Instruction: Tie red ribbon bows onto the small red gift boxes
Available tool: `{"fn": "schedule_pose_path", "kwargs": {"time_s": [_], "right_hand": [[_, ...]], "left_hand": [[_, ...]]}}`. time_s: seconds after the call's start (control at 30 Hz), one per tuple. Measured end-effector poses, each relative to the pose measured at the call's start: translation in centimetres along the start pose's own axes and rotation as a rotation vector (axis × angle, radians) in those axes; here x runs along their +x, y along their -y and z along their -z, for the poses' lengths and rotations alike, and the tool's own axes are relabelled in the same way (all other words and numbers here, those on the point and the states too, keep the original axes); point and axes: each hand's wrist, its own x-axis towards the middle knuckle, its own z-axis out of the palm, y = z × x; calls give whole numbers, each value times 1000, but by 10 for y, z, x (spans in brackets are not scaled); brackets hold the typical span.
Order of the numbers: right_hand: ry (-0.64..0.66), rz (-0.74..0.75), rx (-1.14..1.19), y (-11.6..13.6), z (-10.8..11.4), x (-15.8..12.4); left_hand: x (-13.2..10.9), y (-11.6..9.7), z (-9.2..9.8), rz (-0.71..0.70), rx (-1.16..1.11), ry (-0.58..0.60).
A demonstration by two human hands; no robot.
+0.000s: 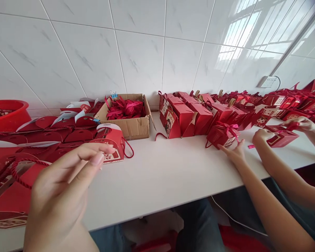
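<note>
My left hand [65, 185] hovers over the left part of the white table [160, 178], fingers stretched out loosely with nothing seen between them. A red cord loop [21, 171] of a flat red box blank lies just behind it. A folded red gift box with a cord handle [110, 143] stands beyond the fingertips. My right hand [235, 151] reaches far right, fingers spread, its fingertips touching a small red gift box tied with a ribbon bow [222, 134].
A cardboard carton [131, 127] of red ribbons stands at the back. Rows of finished red boxes [189, 117] line the tiled wall. Flat red blanks [42, 134] pile up at left beside a red basin [7, 113]. Another person's hands [262, 134] hold a red box [282, 138] at right.
</note>
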Motion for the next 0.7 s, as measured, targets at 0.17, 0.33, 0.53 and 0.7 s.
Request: {"fn": "schedule_pose_path", "kwargs": {"time_s": [0.17,0.33,0.53,0.7], "right_hand": [[-264,149,-84,54,15,-34],[-312,554,-28,153,16,-50],[110,793,317,273,-32,-73],[757,926,214,327,-96,-114]], "left_hand": [[-1,-7,8,4,-40,-1],[4,-3,20,-58,-67,-51],[15,-1,21,-51,-244,-269],[17,-5,29,3,-318,-314]]}}
